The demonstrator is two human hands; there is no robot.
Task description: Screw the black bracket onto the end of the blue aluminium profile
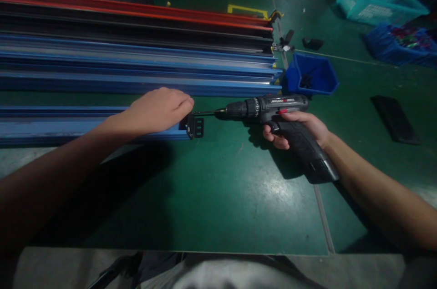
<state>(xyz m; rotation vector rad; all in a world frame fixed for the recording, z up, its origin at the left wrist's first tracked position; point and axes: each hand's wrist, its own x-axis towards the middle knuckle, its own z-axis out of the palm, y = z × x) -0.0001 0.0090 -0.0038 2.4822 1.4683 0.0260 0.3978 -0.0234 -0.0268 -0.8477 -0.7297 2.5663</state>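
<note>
My right hand (pixel 303 127) is wrapped round the handle of a black cordless drill (pixel 283 103), which lies sideways with its long bit pointing left. The bit's tip reaches a black end bracket (pixel 195 126) with slots, at the right end of a blue metal rail (pixel 85 127). My left hand (pixel 162 109) is closed over that end of the rail, next to the bracket. Its fingertips are hidden behind the rail, and the exact contact between bit and screw is too small to make out.
Behind lie several long blue rails (pixel 170 75), black ones and an orange rail (pixel 136 9). A blue bin (pixel 312 73) with small dark parts stands beyond the drill. Farther right are a teal basket (pixel 378 2), blue bins of coloured parts (pixel 399 45) and a black flat object (pixel 395 119).
</note>
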